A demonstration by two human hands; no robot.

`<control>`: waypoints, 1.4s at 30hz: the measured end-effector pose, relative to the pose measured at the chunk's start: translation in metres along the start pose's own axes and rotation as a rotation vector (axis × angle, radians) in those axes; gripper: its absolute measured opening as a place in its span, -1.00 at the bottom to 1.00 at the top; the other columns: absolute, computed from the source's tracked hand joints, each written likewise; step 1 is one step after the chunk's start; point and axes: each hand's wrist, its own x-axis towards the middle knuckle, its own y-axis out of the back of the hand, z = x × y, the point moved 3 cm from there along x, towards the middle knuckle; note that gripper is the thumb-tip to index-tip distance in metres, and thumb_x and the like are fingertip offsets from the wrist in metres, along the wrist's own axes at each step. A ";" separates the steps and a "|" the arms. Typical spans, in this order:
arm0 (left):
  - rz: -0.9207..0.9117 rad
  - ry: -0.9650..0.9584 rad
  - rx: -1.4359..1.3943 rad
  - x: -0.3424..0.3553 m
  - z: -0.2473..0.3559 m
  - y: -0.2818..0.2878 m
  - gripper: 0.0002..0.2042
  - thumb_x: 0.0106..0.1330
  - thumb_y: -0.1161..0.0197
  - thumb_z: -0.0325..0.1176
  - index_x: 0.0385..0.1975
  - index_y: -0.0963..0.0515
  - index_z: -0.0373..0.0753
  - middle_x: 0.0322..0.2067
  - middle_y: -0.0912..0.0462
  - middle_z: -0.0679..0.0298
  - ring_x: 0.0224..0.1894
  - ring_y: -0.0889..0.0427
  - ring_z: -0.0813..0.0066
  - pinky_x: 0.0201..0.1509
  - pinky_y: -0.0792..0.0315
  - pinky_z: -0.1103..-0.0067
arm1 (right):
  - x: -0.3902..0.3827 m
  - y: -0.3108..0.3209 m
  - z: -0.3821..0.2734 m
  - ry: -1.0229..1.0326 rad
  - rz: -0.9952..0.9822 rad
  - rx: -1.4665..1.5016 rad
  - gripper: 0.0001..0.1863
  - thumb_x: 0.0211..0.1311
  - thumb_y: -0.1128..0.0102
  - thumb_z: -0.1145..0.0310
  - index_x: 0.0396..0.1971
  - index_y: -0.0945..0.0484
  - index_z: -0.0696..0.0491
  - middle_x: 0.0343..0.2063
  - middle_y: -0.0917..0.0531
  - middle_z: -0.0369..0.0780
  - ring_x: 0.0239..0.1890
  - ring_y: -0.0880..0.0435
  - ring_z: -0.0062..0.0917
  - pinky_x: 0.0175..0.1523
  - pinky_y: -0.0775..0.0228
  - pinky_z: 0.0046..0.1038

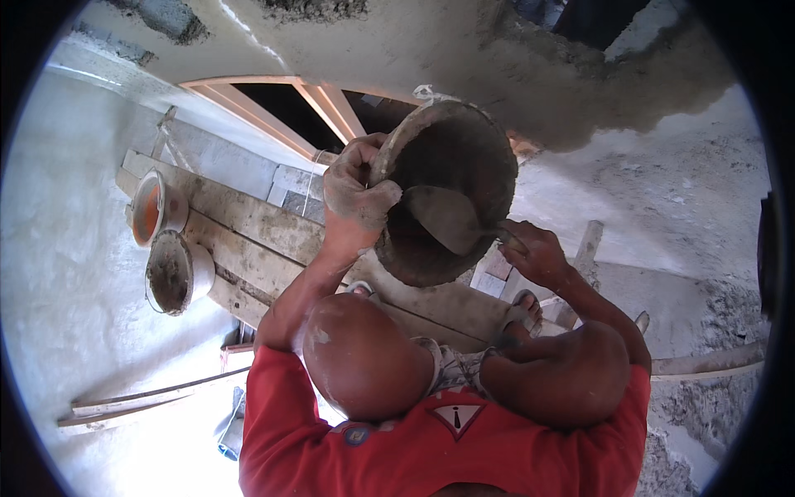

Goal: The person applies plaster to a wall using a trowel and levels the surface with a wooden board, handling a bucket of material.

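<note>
My left hand (356, 195) grips the near rim of a round, mortar-caked pan (472, 149), holding it tilted up against the wall. My right hand (537, 251) is closed around the handle of a trowel (443, 217). The trowel's pointed blade lies inside the pan, coated in grey mortar. Both bare knees (364, 356) are bent below the pan, above red clothing. I am squatting on wooden planks (248, 217), with sandalled feet partly showing under the pan.
Two buckets sit on the left end of the planks: one with an orange inside (153, 207), one caked with mortar (174, 272). Fresh grey plaster (571, 99) covers the wall above. A wooden frame (273, 103) surrounds a dark opening. Thin laths (141, 399) lie lower left.
</note>
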 end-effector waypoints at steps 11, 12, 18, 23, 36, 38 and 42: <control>0.046 0.007 -0.119 -0.007 -0.025 0.021 -0.80 -0.12 -0.22 -0.48 -0.44 -0.46 -0.32 -0.11 -0.56 0.20 -0.13 -0.47 0.51 0.04 -0.36 0.58 | -0.003 0.109 -0.044 -0.113 0.035 -0.049 -0.52 0.05 -0.38 0.32 0.01 -0.50 0.05 -0.18 -0.66 -0.05 -0.17 -0.66 -0.11 -0.04 -0.52 -0.21; 0.054 0.014 -0.127 -0.009 -0.030 0.023 -0.80 -0.12 -0.22 -0.48 -0.44 -0.46 -0.32 -0.12 -0.56 0.21 -0.15 -0.47 0.52 0.04 -0.37 0.59 | -0.005 0.126 -0.052 -0.129 0.033 -0.065 -0.53 0.04 -0.39 0.32 -0.01 -0.51 0.06 -0.19 -0.66 -0.05 -0.18 -0.66 -0.12 -0.06 -0.51 -0.22; 0.075 0.055 -0.140 -0.008 -0.046 0.025 -0.82 -0.12 -0.20 -0.47 -0.47 -0.44 -0.30 -0.19 -0.55 0.24 -0.19 -0.45 0.55 0.00 -0.36 0.62 | -0.013 0.209 -0.113 0.012 -0.004 -0.085 -0.58 0.02 -0.42 0.25 -0.14 -0.56 0.11 -0.29 -0.65 -0.09 -0.27 -0.67 -0.21 -0.17 -0.48 -0.29; 0.139 0.046 -0.095 -0.019 -0.045 0.036 -0.81 -0.12 -0.18 -0.51 -0.44 -0.44 -0.31 -0.18 -0.55 0.23 -0.21 -0.47 0.56 0.00 -0.38 0.62 | -0.019 0.222 -0.118 0.190 -0.081 0.179 -0.59 0.12 -0.37 0.15 -0.16 -0.58 0.13 -0.39 -0.65 -0.16 -0.37 -0.67 -0.41 -0.28 -0.49 -0.35; 0.247 0.210 -0.290 -0.042 -0.076 0.054 -0.78 -0.12 -0.15 -0.63 -0.40 -0.46 -0.32 -0.27 -0.62 0.18 -0.29 -0.57 0.49 -0.06 -0.50 0.57 | -0.036 0.175 -0.083 -0.145 -0.156 -0.296 -0.67 0.12 -0.17 0.48 -0.06 -0.57 0.07 -0.02 -0.61 -0.03 -0.06 -0.61 -0.15 0.17 -0.46 -0.28; 0.248 0.247 -0.398 -0.042 -0.082 0.051 -0.78 -0.11 -0.16 -0.64 -0.39 -0.45 -0.32 -0.27 -0.62 0.17 -0.30 -0.58 0.48 -0.07 -0.51 0.58 | -0.006 0.128 -0.087 -0.043 -0.262 -0.266 -0.70 0.15 -0.06 0.46 -0.10 -0.56 -0.01 -0.23 -0.60 -0.10 -0.15 -0.62 -0.18 -0.02 -0.47 -0.14; 0.346 0.264 -0.442 -0.066 -0.107 0.086 -0.77 -0.06 -0.17 -0.61 -0.35 -0.45 -0.33 -0.28 -0.61 0.14 -0.29 -0.59 0.40 -0.08 -0.53 0.54 | 0.066 0.011 -0.102 0.265 -0.434 -0.595 -0.61 0.16 -0.06 0.48 0.02 -0.52 -0.05 -0.19 -0.53 -0.11 -0.05 -0.57 -0.19 0.01 -0.42 -0.14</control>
